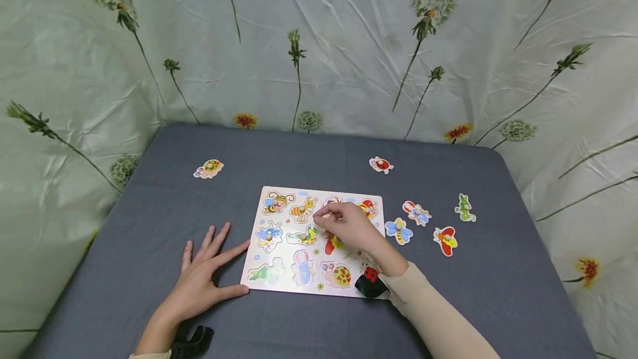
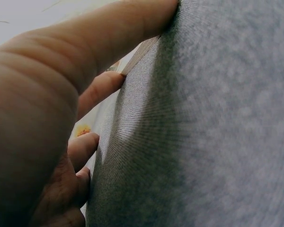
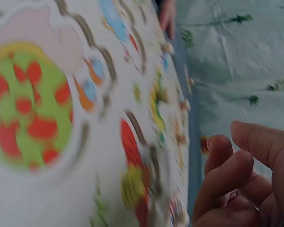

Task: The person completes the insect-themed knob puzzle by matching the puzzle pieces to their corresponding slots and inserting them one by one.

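Observation:
A wooden peg puzzle board (image 1: 284, 227) with printed insects lies on the table. Its top row holds a bee piece (image 1: 276, 204) and an orange insect piece (image 1: 302, 210); below sit a blue-winged insect piece (image 1: 269, 235) and a caterpillar piece (image 1: 303, 236). My right hand (image 1: 346, 225) hovers over the upper right of the board, fingers loosely bent; in the right wrist view, nothing shows between thumb and forefinger. Flat on the cloth with spread fingers, my left hand (image 1: 201, 278) touches the board's left edge with thumb and forefinger tips. The right forearm covers the board's lower right corner.
Loose pieces lie around the board: a snail (image 1: 208, 169) at far left, a ladybug (image 1: 381, 164) behind, and to the right a beetle (image 1: 416, 213), a bee (image 1: 399, 231), a red-winged insect (image 1: 445, 241) and a green grasshopper (image 1: 466, 208). A flowered curtain (image 1: 349, 60) hangs behind.

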Demonstrator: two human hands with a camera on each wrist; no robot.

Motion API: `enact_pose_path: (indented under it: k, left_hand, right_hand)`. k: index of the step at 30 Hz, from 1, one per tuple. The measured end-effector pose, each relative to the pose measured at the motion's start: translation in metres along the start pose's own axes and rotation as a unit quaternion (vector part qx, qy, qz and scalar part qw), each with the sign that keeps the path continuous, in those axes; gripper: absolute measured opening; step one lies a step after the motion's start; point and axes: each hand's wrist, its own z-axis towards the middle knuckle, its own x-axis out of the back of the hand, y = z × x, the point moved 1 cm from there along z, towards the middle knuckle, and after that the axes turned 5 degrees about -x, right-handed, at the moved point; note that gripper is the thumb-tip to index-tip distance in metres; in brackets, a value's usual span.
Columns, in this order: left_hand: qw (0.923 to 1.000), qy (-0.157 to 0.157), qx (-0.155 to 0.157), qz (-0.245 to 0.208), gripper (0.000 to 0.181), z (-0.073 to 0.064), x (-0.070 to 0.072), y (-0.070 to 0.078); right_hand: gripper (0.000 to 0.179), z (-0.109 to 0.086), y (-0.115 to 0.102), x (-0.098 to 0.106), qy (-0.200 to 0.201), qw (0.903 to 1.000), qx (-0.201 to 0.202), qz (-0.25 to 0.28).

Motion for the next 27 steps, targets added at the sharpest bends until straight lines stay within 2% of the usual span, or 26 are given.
enact_pose_path:
  k: [4, 11, 27]
  left_hand:
    - [1.0000, 0.003, -0.003, 0.000, 0.092, 0.000, 0.000, 0.000]
    - [1.0000, 0.004, -0.005, -0.002, 0.092, -0.001, 0.000, -0.001]
    - [1.0000, 0.001, 0.000, 0.003, 0.092, -0.001, -0.001, -0.001]
  right_hand:
    - [0.018, -0.004, 0.007, 0.014, 0.019, 0.9997, -0.004, 0.011]
    - [0.022, -0.014, 0.024, 0.028, 0.026, 0.9990, -0.007, 0.037]
    - [0.027, -0.044, 0.057, 0.070, 0.076, 0.9942, -0.047, 0.060]
